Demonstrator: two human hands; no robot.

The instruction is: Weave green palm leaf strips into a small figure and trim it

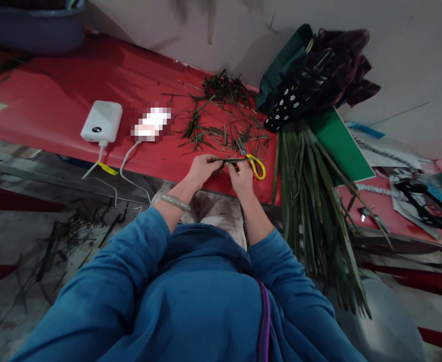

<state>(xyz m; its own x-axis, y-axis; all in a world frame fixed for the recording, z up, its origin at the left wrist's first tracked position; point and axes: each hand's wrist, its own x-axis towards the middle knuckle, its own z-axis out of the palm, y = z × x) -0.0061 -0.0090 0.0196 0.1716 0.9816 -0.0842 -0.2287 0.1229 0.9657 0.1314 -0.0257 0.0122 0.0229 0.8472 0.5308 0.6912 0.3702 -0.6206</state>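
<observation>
My left hand [205,168] is closed, pinching one part of a narrow green leaf strip [233,160] above the front edge of the red table. My right hand [241,176] is closed on the same strip a little further right. Just beyond my right hand lie yellow-handled scissors [259,168], their blades pointing away among the cuttings. Short leaf cuttings [221,134] are scattered beyond both hands, with a darker heap [226,86] against the wall. To the right, a bundle of long green leaves [311,196] hangs over the table edge.
A white power bank [102,121] with a cable and a lit, blurred device [152,124] lie at left. A blue basin [32,27] stands at back left. Dark bags [322,70] and a green board [339,143] sit at right. Leaf scraps [70,241] litter the floor.
</observation>
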